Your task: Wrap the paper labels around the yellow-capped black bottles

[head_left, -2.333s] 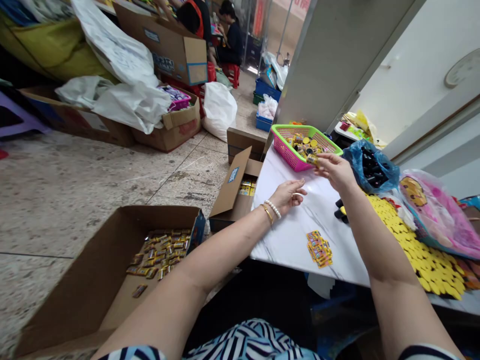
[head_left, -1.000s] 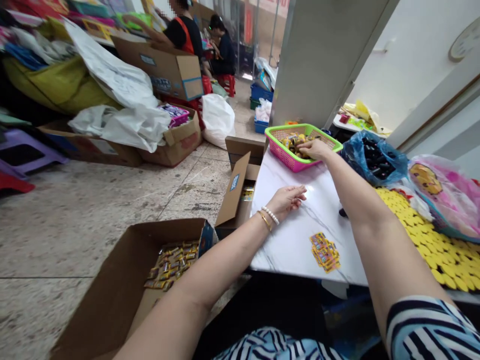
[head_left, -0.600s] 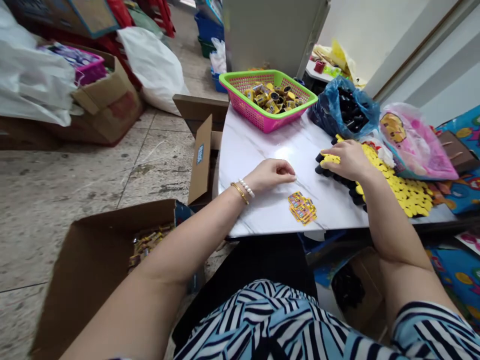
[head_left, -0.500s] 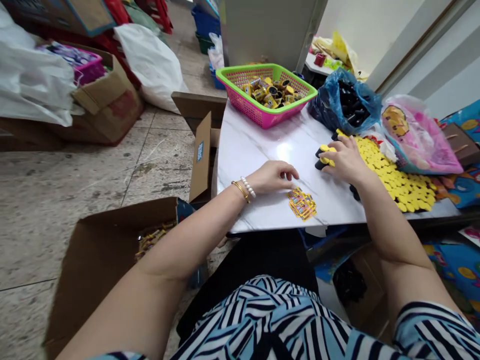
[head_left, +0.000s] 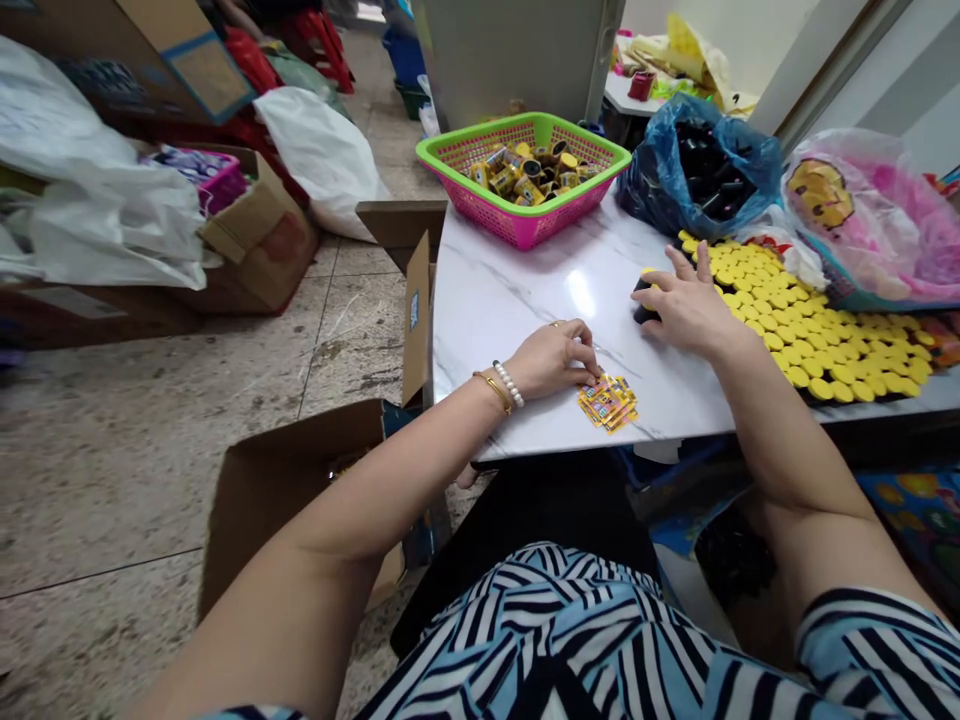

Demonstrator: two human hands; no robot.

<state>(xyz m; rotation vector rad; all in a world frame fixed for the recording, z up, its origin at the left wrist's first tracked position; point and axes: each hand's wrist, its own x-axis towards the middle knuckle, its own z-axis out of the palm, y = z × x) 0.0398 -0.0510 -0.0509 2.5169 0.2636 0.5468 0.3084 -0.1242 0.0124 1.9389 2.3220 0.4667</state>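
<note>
On the white marble table point(head_left: 517, 300), my left hand point(head_left: 556, 356) rests with its fingers curled. Its fingertips pinch the near left corner of a small stack of colourful stickers point(head_left: 609, 403). My right hand point(head_left: 688, 306) lies further right at the edge of a field of yellow round caps point(head_left: 814, 325). It closes over a small black piece point(head_left: 641, 303) that shows between thumb and forefinger. Most of that piece is hidden under the hand.
At the table's far edge stands a pink basket with a green rim point(head_left: 517, 228), holding several yellow and black pieces. To its right are a blue bag of black parts point(head_left: 701, 170) and a pink plastic bag point(head_left: 881, 215). Open cardboard boxes point(head_left: 300, 480) and white bags point(head_left: 322, 150) are on the floor to the left.
My right hand left the basket and came down by the yellow caps onto a black piece. My left hand slid nearer to me onto the stickers. The view tilted down.
</note>
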